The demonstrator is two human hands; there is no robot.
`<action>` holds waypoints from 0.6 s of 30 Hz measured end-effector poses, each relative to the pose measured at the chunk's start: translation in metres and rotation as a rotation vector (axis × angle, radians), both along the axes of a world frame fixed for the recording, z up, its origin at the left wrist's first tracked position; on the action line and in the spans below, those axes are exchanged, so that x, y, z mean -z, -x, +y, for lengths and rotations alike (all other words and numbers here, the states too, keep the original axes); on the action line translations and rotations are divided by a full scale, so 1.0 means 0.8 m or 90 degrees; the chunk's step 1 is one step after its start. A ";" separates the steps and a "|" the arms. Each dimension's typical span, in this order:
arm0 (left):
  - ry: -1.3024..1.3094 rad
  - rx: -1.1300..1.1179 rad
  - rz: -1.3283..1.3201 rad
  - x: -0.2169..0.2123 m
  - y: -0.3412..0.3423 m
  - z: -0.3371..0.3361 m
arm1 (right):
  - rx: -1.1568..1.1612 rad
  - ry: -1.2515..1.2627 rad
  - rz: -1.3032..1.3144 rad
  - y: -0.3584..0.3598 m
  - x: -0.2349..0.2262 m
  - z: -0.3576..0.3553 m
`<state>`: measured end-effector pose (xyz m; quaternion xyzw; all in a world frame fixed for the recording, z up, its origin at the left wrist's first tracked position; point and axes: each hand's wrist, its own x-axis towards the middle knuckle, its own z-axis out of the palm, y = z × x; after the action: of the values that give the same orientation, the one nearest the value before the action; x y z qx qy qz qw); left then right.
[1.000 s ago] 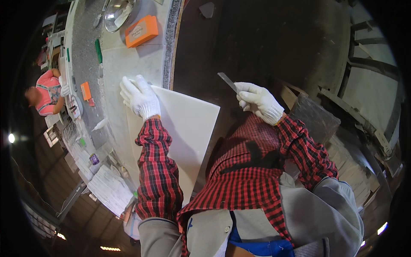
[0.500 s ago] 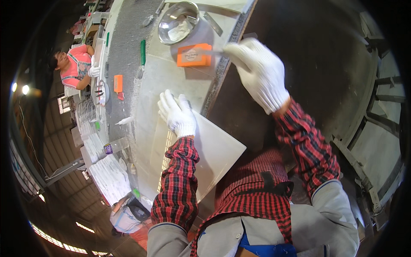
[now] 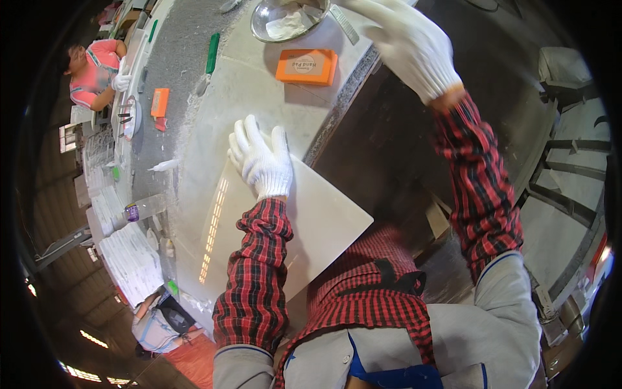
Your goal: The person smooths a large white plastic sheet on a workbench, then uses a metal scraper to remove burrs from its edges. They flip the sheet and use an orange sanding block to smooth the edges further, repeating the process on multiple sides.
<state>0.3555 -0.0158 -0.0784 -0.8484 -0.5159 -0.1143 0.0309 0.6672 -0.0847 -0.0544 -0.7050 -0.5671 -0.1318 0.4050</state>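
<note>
My left hand (image 3: 260,161), in a white knit glove, lies flat with spread fingers on a glossy white slab (image 3: 324,214). The slab rests at the table's near edge, one corner jutting past it. At the upper edge of the picture my right hand (image 3: 414,48), also gloved, reaches toward a steel bowl (image 3: 259,26) holding white powder or paste. Its fingertips are cut off by the picture's edge, so whatever they hold is hidden. Below the bowl sits an orange box-shaped pad (image 3: 304,79). A flat metal strip (image 3: 345,24) lies between the bowl and my right hand.
A green-handled tool (image 3: 212,55) and a white squeeze bottle (image 3: 164,165) lie on the dusty table. Another orange block (image 3: 159,102) is further left. A co-worker in pink (image 3: 97,68) stands across the table; another person (image 3: 155,327) is at lower left, near stacked white strips (image 3: 133,262).
My right hand has moved up and away toward the bowl; the thin tool seen in it before no longer shows. My left hand stays on the slab. The whole view has shifted slightly.
</note>
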 end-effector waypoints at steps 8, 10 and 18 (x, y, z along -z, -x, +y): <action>-0.025 -0.006 0.013 0.005 0.005 0.005 | 0.031 0.026 -0.054 0.020 0.043 0.014; -0.091 0.029 0.016 0.012 0.001 0.007 | 0.072 0.054 -0.100 0.016 0.051 0.039; -0.092 0.016 0.026 0.009 0.006 0.002 | 0.150 0.090 -0.001 0.039 0.080 0.000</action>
<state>0.3508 -0.0139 -0.0853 -0.8525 -0.4950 -0.1339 0.1011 0.6362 -0.0848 -0.1187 -0.7935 -0.4884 -0.1388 0.3356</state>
